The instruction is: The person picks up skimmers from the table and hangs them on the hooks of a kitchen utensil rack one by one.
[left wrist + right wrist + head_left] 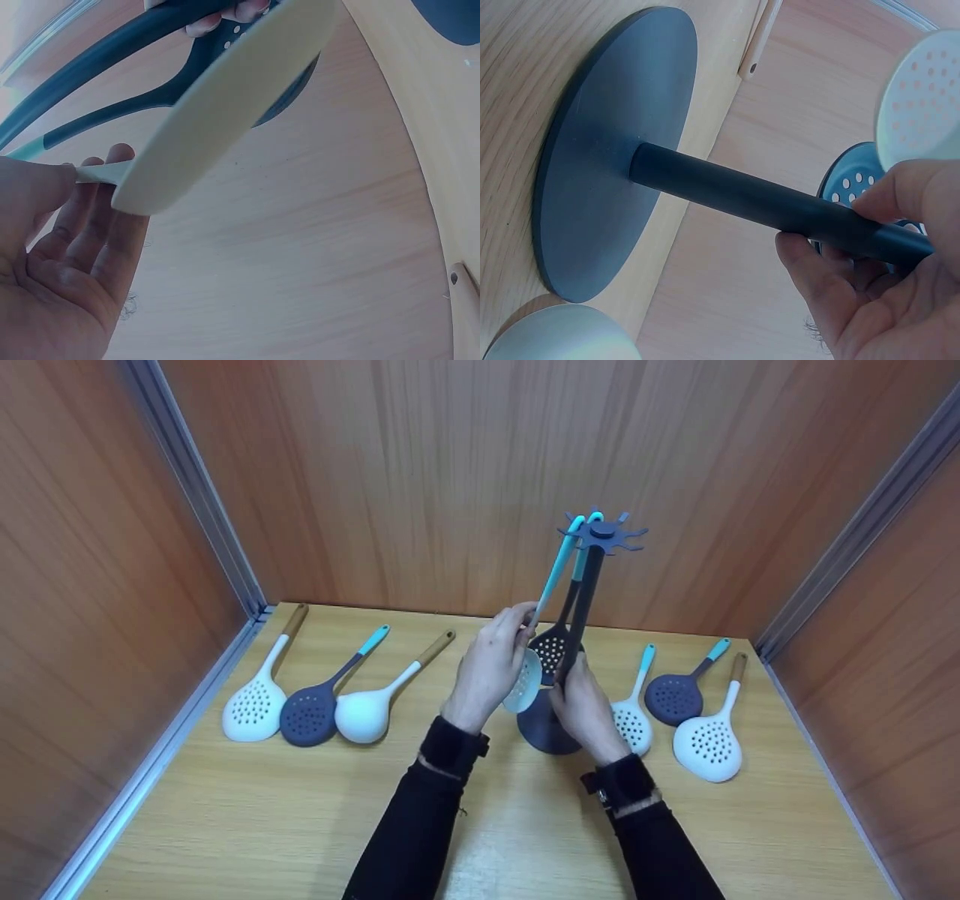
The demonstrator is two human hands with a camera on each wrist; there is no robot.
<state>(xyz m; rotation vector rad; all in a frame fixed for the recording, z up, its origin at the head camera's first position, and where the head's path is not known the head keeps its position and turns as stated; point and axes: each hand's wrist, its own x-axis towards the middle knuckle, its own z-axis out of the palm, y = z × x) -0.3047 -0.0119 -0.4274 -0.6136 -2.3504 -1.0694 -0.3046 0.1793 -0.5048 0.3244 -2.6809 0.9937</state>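
My left hand (487, 664) pinches the neck of a white skimmer (525, 682) with a turquoise handle. The top of that handle is at the hooked ring (604, 534) of a dark utensil stand; whether it hangs on a hook I cannot tell. My right hand (589, 705) grips the stand's post (742, 196), above its round base (615, 150), which stands on the table. A dark skimmer (550, 649) with a turquoise handle hangs from the ring, behind the post. In the left wrist view the white skimmer's head (225, 112) shows edge-on, in front of the dark one.
Left on the table (300, 810) lie a white skimmer (253, 709), a dark skimmer (309, 718) and a white ladle (364, 716). To the right lie a turquoise-handled white skimmer (631, 726), a dark skimmer (673, 699) and a wood-handled white skimmer (709, 748). Wooden panels enclose the table's back and sides.
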